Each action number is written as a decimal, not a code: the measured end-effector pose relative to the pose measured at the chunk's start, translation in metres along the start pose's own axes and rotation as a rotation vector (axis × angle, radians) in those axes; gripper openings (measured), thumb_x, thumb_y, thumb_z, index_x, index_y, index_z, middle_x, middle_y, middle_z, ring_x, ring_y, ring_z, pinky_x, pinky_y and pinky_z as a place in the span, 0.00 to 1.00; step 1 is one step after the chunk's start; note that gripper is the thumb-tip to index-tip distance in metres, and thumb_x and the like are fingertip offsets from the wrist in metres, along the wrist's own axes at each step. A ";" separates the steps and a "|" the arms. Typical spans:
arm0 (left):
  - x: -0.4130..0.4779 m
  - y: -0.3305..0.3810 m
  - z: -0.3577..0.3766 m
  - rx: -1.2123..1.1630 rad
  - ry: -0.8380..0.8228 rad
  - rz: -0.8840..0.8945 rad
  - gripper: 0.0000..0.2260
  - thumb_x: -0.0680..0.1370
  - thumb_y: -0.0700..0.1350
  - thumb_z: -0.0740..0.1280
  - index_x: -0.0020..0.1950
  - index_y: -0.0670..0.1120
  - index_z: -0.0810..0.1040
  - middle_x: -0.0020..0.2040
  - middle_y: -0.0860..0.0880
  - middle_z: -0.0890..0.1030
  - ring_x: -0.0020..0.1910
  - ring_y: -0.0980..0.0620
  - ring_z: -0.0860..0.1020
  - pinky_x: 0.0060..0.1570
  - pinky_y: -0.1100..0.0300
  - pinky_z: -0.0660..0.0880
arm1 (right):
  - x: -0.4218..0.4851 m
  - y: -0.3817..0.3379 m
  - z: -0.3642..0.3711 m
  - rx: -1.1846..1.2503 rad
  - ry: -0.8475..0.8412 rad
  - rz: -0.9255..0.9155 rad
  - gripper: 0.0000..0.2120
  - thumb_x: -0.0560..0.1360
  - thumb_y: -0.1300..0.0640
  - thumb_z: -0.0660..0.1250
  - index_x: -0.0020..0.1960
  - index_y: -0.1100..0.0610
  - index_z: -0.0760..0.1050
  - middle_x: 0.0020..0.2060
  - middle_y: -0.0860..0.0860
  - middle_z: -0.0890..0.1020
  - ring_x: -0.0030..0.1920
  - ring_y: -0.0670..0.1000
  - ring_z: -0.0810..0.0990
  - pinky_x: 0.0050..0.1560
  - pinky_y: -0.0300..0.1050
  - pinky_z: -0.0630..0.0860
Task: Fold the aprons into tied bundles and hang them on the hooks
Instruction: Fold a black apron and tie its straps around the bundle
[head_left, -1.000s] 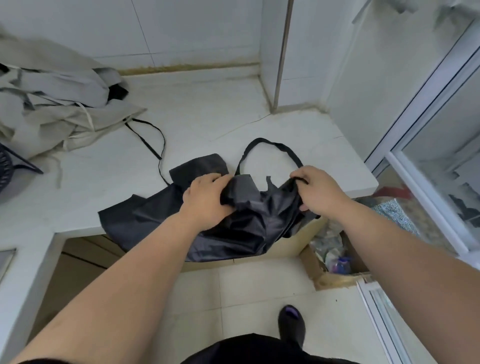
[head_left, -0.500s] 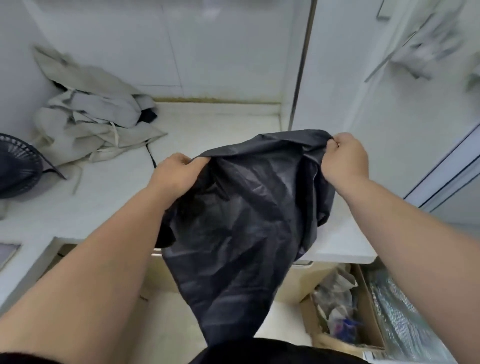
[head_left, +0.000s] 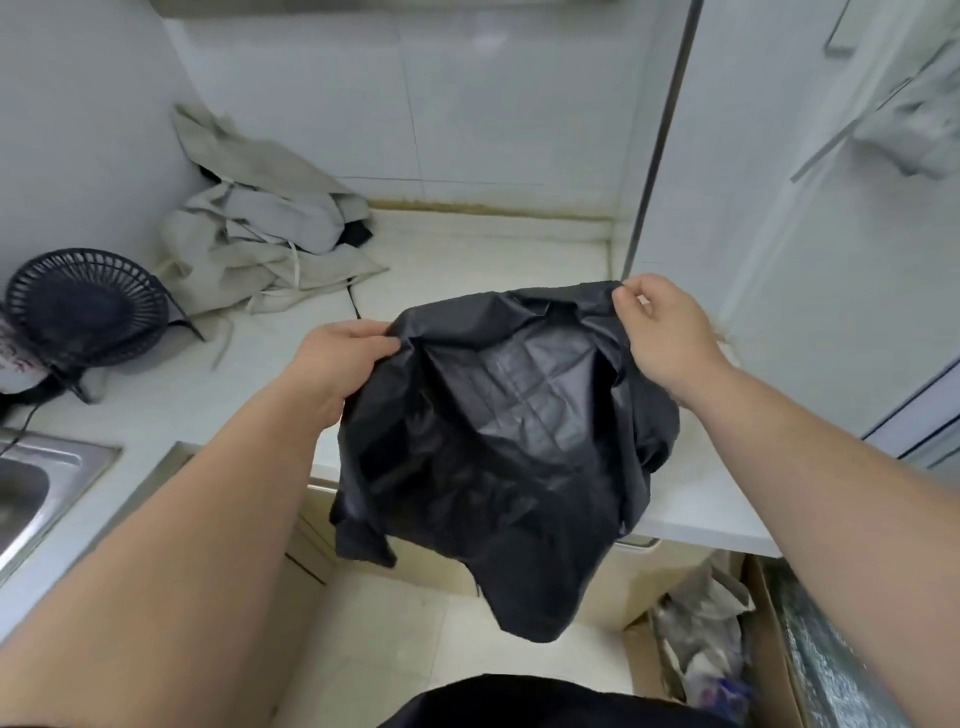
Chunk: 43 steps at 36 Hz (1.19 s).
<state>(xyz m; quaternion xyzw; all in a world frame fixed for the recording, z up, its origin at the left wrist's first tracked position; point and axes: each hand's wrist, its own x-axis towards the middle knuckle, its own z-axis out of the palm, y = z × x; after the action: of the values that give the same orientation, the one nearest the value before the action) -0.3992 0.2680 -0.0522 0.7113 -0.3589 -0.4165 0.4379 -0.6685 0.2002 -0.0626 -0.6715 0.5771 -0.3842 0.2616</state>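
A black apron (head_left: 498, 447) hangs in the air in front of me, its lower part drooping past the counter's front edge. My left hand (head_left: 337, 364) grips its upper left edge. My right hand (head_left: 660, 327) pinches the upper right edge between thumb and fingers. A heap of beige aprons (head_left: 260, 234) lies crumpled in the counter's back left corner, a black strap trailing from it. A grey cloth bundle (head_left: 919, 119) hangs blurred on the right wall.
The white counter (head_left: 467, 260) runs along the tiled wall. A black fan (head_left: 83, 312) stands at its left, beside a steel sink (head_left: 31, 488). Below right, a cardboard box (head_left: 727, 649) holds plastic bags. A glass door frames the right side.
Both hands lifted the black apron off the counter and spread it open in the air. Since half a second ago it has sunk slightly and my view tilted up and left.
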 end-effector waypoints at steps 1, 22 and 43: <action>0.000 -0.003 -0.005 -0.002 0.018 0.020 0.08 0.78 0.37 0.66 0.43 0.48 0.81 0.42 0.48 0.83 0.38 0.52 0.80 0.40 0.61 0.78 | -0.002 -0.001 0.001 -0.046 0.024 -0.009 0.11 0.81 0.54 0.56 0.50 0.59 0.73 0.38 0.51 0.75 0.40 0.52 0.72 0.42 0.44 0.68; -0.050 -0.030 -0.084 0.730 -0.325 0.527 0.44 0.69 0.52 0.75 0.78 0.59 0.52 0.77 0.53 0.54 0.76 0.52 0.54 0.70 0.58 0.57 | -0.113 -0.122 0.079 -0.081 -0.434 -0.191 0.08 0.78 0.54 0.64 0.51 0.53 0.81 0.45 0.42 0.82 0.48 0.43 0.79 0.52 0.38 0.73; -0.091 -0.043 -0.121 -0.335 -0.533 0.040 0.10 0.79 0.38 0.58 0.45 0.44 0.78 0.38 0.47 0.82 0.38 0.49 0.80 0.46 0.57 0.76 | -0.190 -0.089 0.139 0.839 -0.481 0.724 0.11 0.74 0.54 0.69 0.55 0.54 0.73 0.43 0.53 0.76 0.35 0.48 0.74 0.30 0.38 0.69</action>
<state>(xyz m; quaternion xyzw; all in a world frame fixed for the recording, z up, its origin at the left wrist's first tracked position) -0.3191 0.4023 -0.0337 0.4880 -0.4013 -0.6329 0.4475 -0.5113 0.3901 -0.1114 -0.3399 0.4927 -0.3029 0.7416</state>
